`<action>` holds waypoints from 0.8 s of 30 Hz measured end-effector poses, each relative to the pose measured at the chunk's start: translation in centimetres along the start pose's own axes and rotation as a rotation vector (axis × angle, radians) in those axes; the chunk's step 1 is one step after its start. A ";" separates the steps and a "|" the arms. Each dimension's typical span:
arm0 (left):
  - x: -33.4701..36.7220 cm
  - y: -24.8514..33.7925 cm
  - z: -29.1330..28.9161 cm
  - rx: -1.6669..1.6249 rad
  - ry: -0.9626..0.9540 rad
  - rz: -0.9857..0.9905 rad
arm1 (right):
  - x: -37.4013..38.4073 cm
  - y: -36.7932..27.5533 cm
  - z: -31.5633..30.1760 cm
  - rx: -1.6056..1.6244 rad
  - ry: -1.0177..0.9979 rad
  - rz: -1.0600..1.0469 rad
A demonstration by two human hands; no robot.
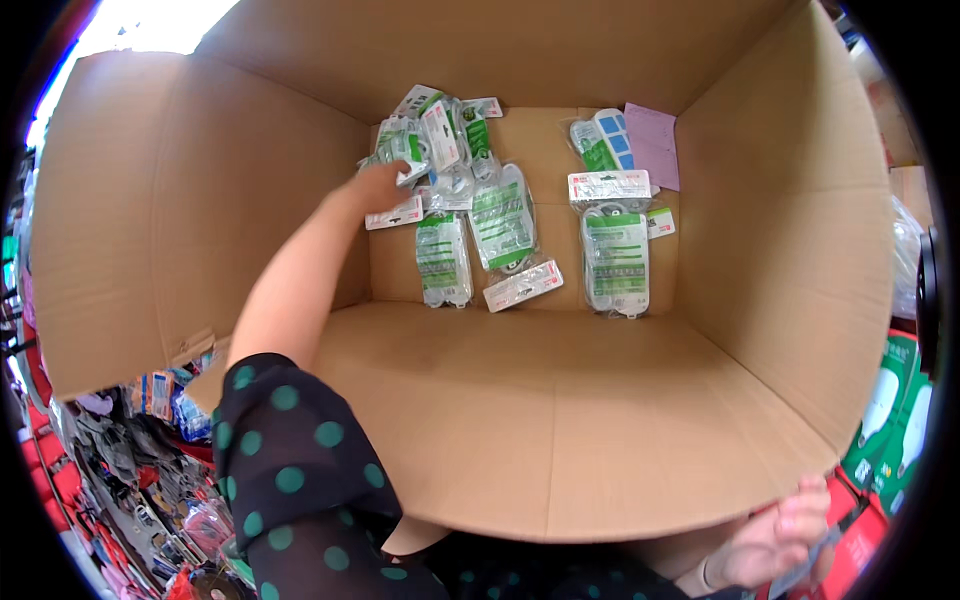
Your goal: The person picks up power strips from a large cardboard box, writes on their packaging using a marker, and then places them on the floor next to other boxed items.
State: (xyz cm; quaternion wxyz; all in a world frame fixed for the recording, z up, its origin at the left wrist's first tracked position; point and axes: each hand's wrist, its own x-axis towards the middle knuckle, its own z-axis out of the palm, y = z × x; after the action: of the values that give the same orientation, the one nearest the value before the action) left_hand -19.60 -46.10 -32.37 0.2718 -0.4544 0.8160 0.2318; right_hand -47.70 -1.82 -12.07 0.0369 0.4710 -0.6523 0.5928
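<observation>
My left hand (382, 188) reaches deep into a large open cardboard box (480, 410), at the far left of its bottom. Its fingers close on a clear-bagged white-and-green package (413, 172) in a heap of similar ones; the fingertips are partly hidden. Nearer lie another bagged package (442, 260) and one with a white header card (503, 220). A further package (616, 262) rests at the right, below one with blue squares (603, 140). Outside the box's near right corner, my right hand (765, 545) has curled fingers around something greyish that I cannot make out.
The box's tall walls stand on every side, with a flap (110, 220) folded out at left. A pinkish paper sheet (653, 147) lies in the far right corner. Mixed goods (150, 470) crowd the lower left outside; green packages (890, 420) stand at right.
</observation>
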 end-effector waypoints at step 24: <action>-15.6 8.3 -0.8 -0.410 0.291 0.022 | 0.8 -1.4 -1.0 0.227 -0.060 0.015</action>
State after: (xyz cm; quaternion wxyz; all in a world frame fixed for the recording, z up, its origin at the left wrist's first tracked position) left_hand -20.12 -33.01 -20.42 0.0510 -0.5198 0.7873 0.3276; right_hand -47.67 -1.27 -10.26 -0.0408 0.4850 -0.5850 0.6487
